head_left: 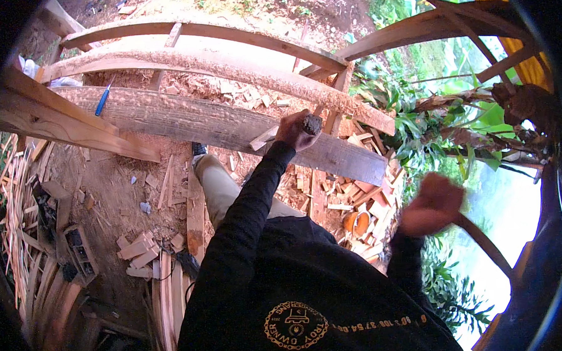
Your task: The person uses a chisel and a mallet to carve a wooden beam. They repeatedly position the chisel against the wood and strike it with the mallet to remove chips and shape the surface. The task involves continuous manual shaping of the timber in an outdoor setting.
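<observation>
My left hand (293, 132) is closed around an upright tool whose dark, battered top end (312, 124) sticks out of the fist; its lower end is hidden. The fist is over a long weathered plank (210, 127). Beside it on the plank lies a small pale wood offcut (263, 137). Raised off to the right, my right hand (431, 205) is slightly blurred and closed on a brown wooden handle (486, 245), which slants down to the right. Whether this handle bears a head cannot be made out.
A blue-handled tool (104, 100) rests on the plank's left part. Sawdust-covered timber rails (220, 71) run behind it. A thick beam (59, 116) juts in from the left. Offcuts (140, 249) and an orange round container (357, 223) lie on the ground. Green plants (411, 132) stand at right.
</observation>
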The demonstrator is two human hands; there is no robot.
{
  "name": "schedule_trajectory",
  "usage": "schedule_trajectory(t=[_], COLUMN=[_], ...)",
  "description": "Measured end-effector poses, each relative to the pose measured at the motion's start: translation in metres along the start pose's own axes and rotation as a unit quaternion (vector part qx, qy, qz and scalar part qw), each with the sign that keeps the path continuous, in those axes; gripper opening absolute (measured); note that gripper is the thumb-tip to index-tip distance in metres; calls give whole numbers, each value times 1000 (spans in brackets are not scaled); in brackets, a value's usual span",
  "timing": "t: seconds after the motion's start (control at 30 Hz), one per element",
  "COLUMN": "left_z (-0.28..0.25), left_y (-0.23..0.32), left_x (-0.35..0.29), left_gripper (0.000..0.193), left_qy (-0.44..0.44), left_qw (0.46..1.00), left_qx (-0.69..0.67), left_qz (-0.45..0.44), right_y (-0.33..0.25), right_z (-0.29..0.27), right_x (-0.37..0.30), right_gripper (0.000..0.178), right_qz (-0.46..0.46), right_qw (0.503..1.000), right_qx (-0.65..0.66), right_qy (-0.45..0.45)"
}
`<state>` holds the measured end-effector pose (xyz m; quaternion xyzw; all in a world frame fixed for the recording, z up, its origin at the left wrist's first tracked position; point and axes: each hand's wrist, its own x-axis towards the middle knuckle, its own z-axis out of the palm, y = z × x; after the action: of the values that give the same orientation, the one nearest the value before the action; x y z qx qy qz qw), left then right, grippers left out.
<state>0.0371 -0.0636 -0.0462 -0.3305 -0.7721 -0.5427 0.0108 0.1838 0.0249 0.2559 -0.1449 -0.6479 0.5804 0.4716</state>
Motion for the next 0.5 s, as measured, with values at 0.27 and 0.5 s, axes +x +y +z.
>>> schedule_trajectory(t=[0.27, 0.5], left_z=[-18, 0], left_y=[-2, -1], left_x=[16, 11], left_gripper=[24, 23], left_qy=[72, 19], left_qw=[996, 999], left_qx=[-43, 36], left_qz=[-37, 15], right_y=[66, -3], right_z=[-46, 0], right_x=[-37, 6], right_gripper=[22, 39], right_qz=[396, -15], right_qw=[903, 999], right_qx=[-117, 38], right_qy=[-120, -7])
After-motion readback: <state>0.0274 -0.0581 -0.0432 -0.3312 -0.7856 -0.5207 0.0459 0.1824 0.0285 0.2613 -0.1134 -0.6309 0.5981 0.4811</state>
